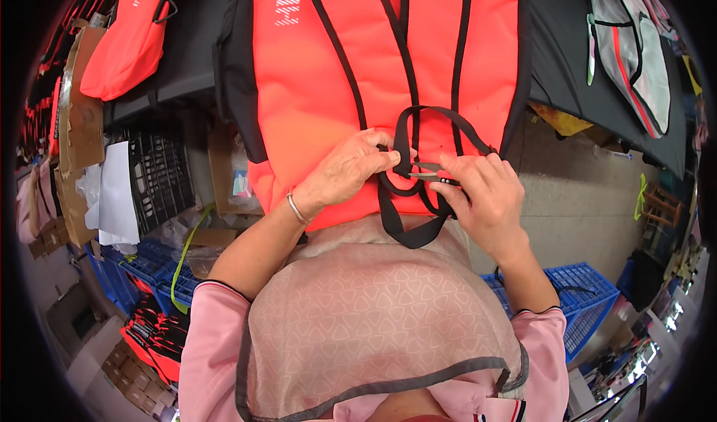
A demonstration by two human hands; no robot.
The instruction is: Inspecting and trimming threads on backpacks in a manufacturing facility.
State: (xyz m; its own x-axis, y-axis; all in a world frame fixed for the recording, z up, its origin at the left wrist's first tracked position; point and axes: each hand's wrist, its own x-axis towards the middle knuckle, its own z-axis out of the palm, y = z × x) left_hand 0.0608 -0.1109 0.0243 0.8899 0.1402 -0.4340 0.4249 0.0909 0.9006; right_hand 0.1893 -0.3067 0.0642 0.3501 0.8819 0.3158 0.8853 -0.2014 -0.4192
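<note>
A bright coral-orange backpack (314, 108) with black side panels and black piping lies in front of me, its near end against my apron. My left hand (355, 164) pinches a black webbing strap (441, 113) near the bag's lower part. In my right hand (482, 194) is a small pair of thread snips (427, 172), with the blades pointing left at the strap beside my left fingertips. The blades look parted. The strap loops above and below both hands, and part of it hangs over the bag's near edge. Whether a thread lies between the blades is too small to tell.
Another orange bag (134, 56) lies at the far left of the black-covered table (560, 63). A grey mesh piece with a red stripe (635, 63) lies at the far right. Blue plastic crates (586, 295) stand low on both sides. A cardboard box (78, 123) is on the left.
</note>
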